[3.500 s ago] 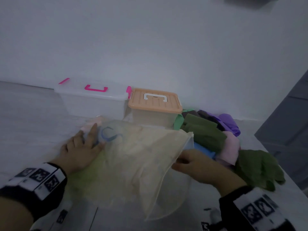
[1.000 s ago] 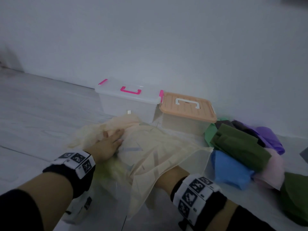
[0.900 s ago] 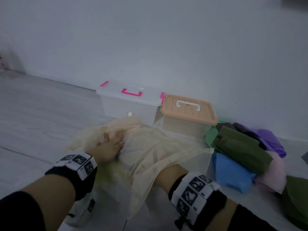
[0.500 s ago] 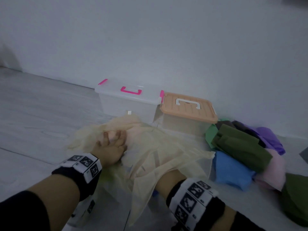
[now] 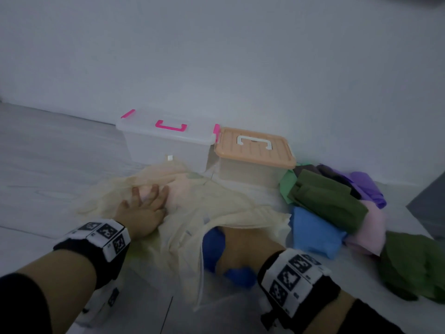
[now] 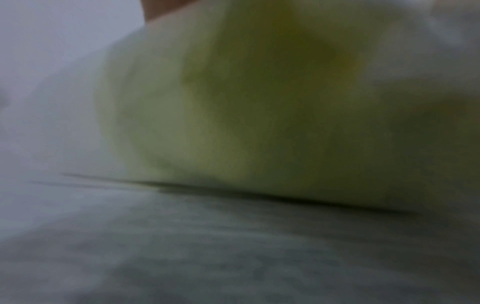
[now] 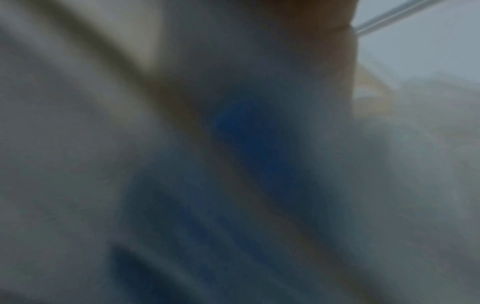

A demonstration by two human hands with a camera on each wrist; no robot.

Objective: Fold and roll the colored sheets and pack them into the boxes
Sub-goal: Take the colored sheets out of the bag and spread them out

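Note:
A thin cream sheet [image 5: 216, 208] lies crumpled on the floor in front of the two boxes. My left hand [image 5: 144, 203] rests flat on its left part with fingers spread, over a pinkish lump beneath the fabric. My right hand [image 5: 240, 244] reaches under the sheet's near right edge, and its fingers are hidden by the cloth. A dark blue piece [image 5: 214, 247] shows beside that hand. The clear box with pink handle [image 5: 166, 145] and the orange-lidded box [image 5: 252, 153] stand shut by the wall. Both wrist views are blurred: yellowish cloth [image 6: 259, 113] on the left, a blue patch [image 7: 249, 139] on the right.
A pile of coloured sheets lies to the right: dark green [image 5: 325, 201], light blue [image 5: 313, 232], pink [image 5: 370, 227], purple [image 5: 366, 186], and another green one [image 5: 414, 268] nearer me. The white wall runs behind the boxes. Grey floor [image 5: 48, 165] stretches to the left.
My right hand has gone from the sheet's right edge to underneath it, and a dark blue piece now shows beside it. My left hand stays pressed on the sheet.

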